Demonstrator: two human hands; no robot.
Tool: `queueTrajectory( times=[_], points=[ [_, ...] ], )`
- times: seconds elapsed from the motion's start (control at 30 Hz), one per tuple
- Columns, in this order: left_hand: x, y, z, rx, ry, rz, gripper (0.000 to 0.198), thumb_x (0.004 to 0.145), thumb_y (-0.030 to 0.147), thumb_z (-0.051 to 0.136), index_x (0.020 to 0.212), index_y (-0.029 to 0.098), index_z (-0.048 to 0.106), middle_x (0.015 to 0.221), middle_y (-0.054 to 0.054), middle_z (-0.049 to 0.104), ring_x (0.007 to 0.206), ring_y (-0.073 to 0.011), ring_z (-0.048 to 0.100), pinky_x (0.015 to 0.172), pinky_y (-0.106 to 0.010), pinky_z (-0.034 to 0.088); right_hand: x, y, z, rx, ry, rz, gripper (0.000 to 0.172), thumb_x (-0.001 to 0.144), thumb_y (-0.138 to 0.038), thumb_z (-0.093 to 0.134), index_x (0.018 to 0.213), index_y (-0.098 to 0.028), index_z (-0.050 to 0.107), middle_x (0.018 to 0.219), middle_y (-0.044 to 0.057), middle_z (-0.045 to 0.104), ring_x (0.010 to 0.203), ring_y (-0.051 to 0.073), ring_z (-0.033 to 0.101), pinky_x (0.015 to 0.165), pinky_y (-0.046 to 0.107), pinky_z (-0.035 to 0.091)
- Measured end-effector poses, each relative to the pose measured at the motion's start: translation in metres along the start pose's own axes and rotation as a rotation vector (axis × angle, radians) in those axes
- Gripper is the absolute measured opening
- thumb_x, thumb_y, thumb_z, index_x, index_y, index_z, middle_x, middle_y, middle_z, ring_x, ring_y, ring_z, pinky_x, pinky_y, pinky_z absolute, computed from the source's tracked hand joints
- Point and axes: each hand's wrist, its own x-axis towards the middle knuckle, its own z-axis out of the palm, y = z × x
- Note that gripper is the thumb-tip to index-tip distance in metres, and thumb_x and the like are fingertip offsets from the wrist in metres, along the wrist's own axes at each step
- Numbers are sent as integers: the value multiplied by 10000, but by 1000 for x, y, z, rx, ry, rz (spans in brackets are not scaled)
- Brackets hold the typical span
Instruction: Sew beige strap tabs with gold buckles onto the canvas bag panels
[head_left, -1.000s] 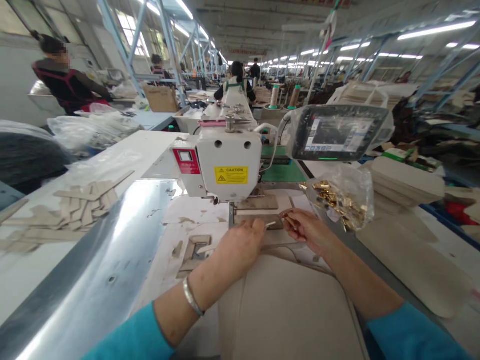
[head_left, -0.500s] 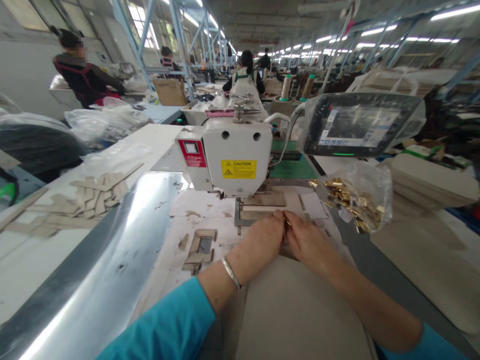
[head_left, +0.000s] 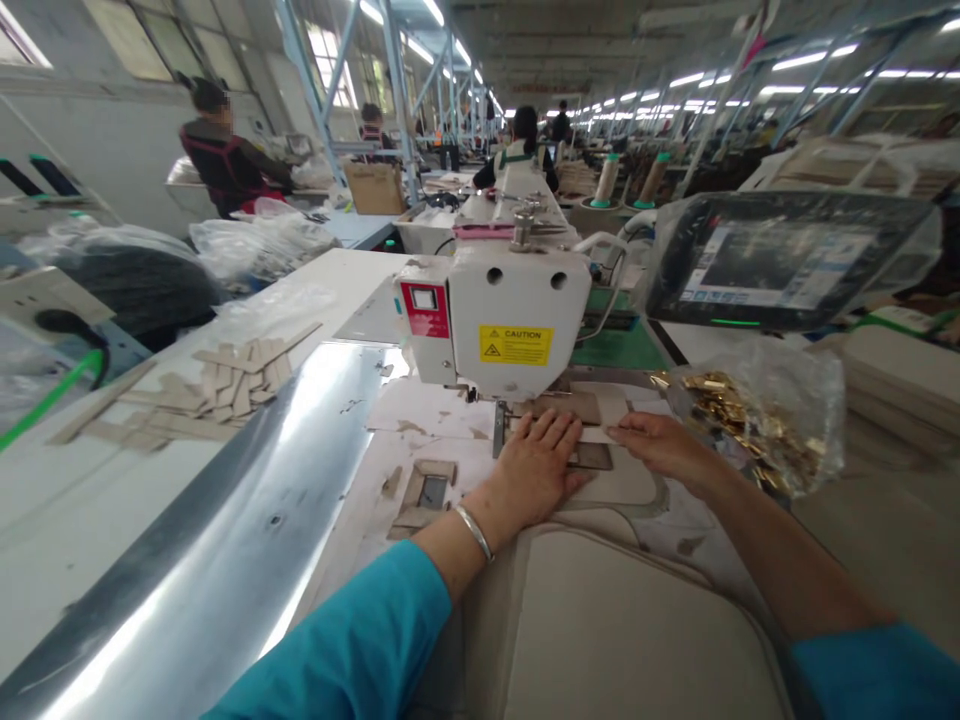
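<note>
My left hand (head_left: 532,465) lies flat with fingers outstretched on the work under the sewing machine head (head_left: 517,300), beside the grey metal clamp frame (head_left: 499,430). To its right, my right hand (head_left: 660,445) has thumb and fingers pinched at the right end of a narrow pale strip (head_left: 596,435). This strip runs between brownish flat plates (head_left: 592,457) and passes toward my left fingers, which hide its other end. A large beige panel (head_left: 630,610) with rounded corners lies nearest me, below both hands. The needle area is partly hidden.
Several gold metal pieces (head_left: 720,400) spill from a clear plastic bag (head_left: 810,415) at right, below a control screen (head_left: 780,260). Loose beige strips (head_left: 232,385) lie piled on the left table. A shiny metal plate (head_left: 277,500) borders the work. Other people work farther back.
My hands were together over the beige panel's far edge; now they are apart. The left hand has flattened on the work, and the right pinches the strip's end. The view has shifted left.
</note>
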Motion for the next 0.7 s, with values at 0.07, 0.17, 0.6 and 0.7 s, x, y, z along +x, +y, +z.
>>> queueTrajectory(
  times=[0.07,0.17,0.6,0.7],
  points=[
    [4,-3,1,-7,5,-25,622,983,534,356,1461,137,362,1525,-85,384,1420,-265,308,1170,-469,247,9,2,3,11,1,26,413,726,-593,615,738,-181,579,495,-64,387,450,80,340,422,207,208],
    [7,-6,2,-23,14,-45,634,979,544,358,1458,128,368,1521,-85,392,1420,-259,309,1169,-456,255,17,3,6,16,-3,55,439,699,-620,628,733,-187,566,490,-68,374,446,82,340,419,204,207],
    [7,-10,2,-76,-8,-18,532,994,486,362,1436,195,420,1521,-19,395,1421,-239,317,1172,-455,265,24,-10,5,-82,-55,89,280,796,-448,628,733,-186,552,468,-75,382,419,72,342,407,194,229],
    [9,-8,1,-95,-36,-46,525,987,476,389,1430,197,429,1519,-18,395,1421,-246,318,1172,-486,260,25,-13,1,-52,-49,123,233,802,-374,660,768,-192,518,464,-83,424,395,65,360,396,184,244]
  ],
)
